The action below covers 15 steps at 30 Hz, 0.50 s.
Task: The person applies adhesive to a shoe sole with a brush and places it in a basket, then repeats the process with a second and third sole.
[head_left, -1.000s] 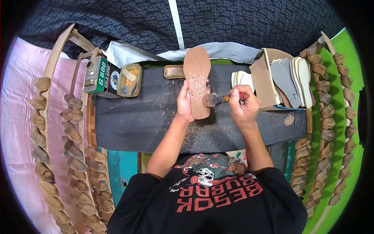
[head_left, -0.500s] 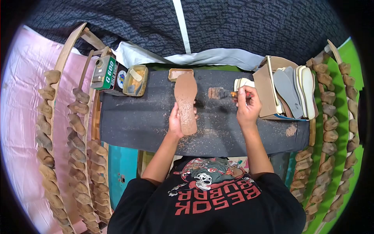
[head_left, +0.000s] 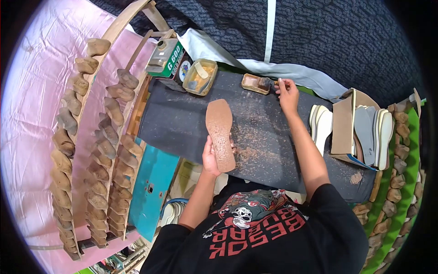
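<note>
My left hand (head_left: 210, 156) grips the heel end of a brown shoe insole (head_left: 219, 121), holding it tilted up above the table. The lower half of its face looks wet and glossy, while the toe half looks matte. My right hand (head_left: 288, 95) pinches the handle of a brush (head_left: 264, 83), mostly hidden by the fingers. The dark bristle end lies at the right side of a small shallow tray (head_left: 255, 91) holding a pale brownish substance. Whether the bristles touch that substance is hard to tell.
Brown shavings (head_left: 262, 123) litter the dark tabletop. At the back left are a green G 600 can (head_left: 169, 64) and a plastic tub (head_left: 197, 86) with a spatula. White insoles (head_left: 323, 127) and a cardboard box (head_left: 342, 130) of insoles stand right. Shoe lasts (head_left: 121, 91) line racks either side.
My right hand has carried the brush away from beside the insole to the small tray at the back. My left hand still holds the insole. The camera view has turned and shifted.
</note>
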### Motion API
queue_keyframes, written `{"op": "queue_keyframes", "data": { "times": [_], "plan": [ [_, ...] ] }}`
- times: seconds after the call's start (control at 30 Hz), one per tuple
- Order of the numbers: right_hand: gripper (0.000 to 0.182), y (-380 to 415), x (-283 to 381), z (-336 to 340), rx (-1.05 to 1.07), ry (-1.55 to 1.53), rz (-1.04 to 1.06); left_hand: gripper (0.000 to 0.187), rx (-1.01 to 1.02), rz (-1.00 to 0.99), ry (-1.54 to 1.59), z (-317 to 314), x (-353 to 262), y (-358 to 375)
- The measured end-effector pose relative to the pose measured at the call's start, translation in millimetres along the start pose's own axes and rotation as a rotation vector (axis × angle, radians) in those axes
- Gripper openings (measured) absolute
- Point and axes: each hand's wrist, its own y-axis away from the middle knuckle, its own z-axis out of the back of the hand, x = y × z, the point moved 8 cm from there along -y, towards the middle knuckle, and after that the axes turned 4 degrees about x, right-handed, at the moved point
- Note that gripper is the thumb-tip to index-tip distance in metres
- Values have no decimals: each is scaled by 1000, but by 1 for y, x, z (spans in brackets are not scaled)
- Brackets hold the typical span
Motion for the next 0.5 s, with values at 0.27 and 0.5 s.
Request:
{"op": "queue_keyframes", "data": {
  "times": [0.27,0.5],
  "plan": [
    [32,-16,-44,-34,174,173,-239,53,5,-32,7,16,-58,1],
    [43,13,-40,18,-181,199,-212,53,154,56,26,9,-81,-31]
  ]
}}
